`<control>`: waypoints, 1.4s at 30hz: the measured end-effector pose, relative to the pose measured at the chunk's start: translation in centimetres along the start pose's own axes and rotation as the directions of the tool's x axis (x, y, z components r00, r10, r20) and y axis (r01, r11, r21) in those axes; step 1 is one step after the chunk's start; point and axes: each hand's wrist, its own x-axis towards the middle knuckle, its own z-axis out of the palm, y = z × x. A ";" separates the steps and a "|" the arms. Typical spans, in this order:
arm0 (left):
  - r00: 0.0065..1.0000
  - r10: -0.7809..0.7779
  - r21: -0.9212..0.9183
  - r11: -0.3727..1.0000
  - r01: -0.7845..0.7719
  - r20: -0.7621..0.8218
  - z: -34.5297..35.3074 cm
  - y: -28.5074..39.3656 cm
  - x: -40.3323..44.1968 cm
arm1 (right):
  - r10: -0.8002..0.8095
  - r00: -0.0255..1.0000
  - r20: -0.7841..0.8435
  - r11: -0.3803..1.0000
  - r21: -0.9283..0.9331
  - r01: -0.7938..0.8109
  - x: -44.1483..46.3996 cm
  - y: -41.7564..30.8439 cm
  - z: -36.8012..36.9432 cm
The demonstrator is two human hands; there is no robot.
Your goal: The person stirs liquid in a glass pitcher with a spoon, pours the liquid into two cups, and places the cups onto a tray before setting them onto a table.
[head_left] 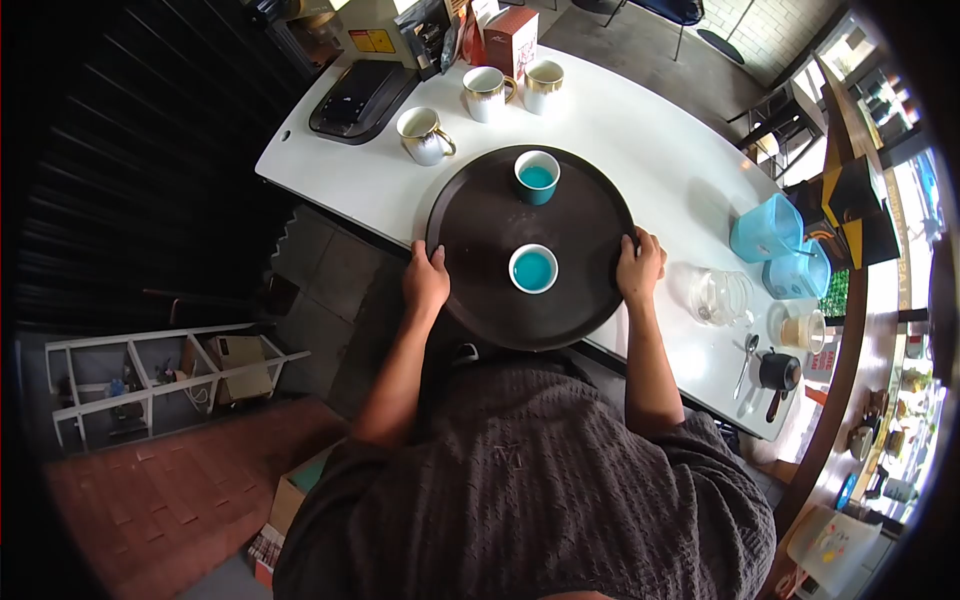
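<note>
Between my hands is a round dark brown serving tray [480, 220], its near part reaching past the counter's front edge. My left hand [427, 280] grips the tray's left rim, thumb on top. On the opposite rim, my right hand [640, 266] holds on with its fingers curled over the edge. Two small white cups stand upright on the tray, each with bright blue-green inside: the far cup [538, 178] near the back rim and the near cup [533, 269] close to the middle. The fingers under the rim are partly hidden.
White-and-gold mugs [425, 136] and a black scale-like device [362, 100] stand at the back left of the white counter [680, 150]. Along the right are blue pitchers [767, 228], a clear glass jug [720, 297], a spoon [746, 365] and a small black pot [779, 371].
</note>
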 end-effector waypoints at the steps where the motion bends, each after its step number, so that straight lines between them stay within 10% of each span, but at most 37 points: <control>1: 1.000 -0.011 -0.074 0.997 0.012 0.010 -0.6 0.4 -0.7 | -0.005 1.000 0.013 1.000 -0.001 0.005 -0.1 0.2 -0.6; 5: 0.992 0.020 -0.182 0.982 -0.043 -0.126 -2.6 1.1 -3.9 | -0.069 0.997 0.020 0.963 0.261 0.061 -0.4 0.6 -3.1; 13: 0.896 -0.442 -0.657 0.666 0.353 0.032 -9.8 2.6 -8.9 | -0.091 0.987 0.132 0.927 0.374 0.035 -4.0 -5.6 -7.2; 18: 0.911 -0.412 -0.876 0.450 0.173 -0.032 -13.8 -0.6 -10.9 | -0.121 0.973 0.199 0.900 0.434 0.023 -6.2 -10.8 -6.8; 42: 0.767 -0.618 -0.965 0.261 -0.008 -0.174 -37.1 -28.4 -15.4 | -0.469 0.769 0.434 0.811 0.557 0.180 -27.0 -39.2 13.6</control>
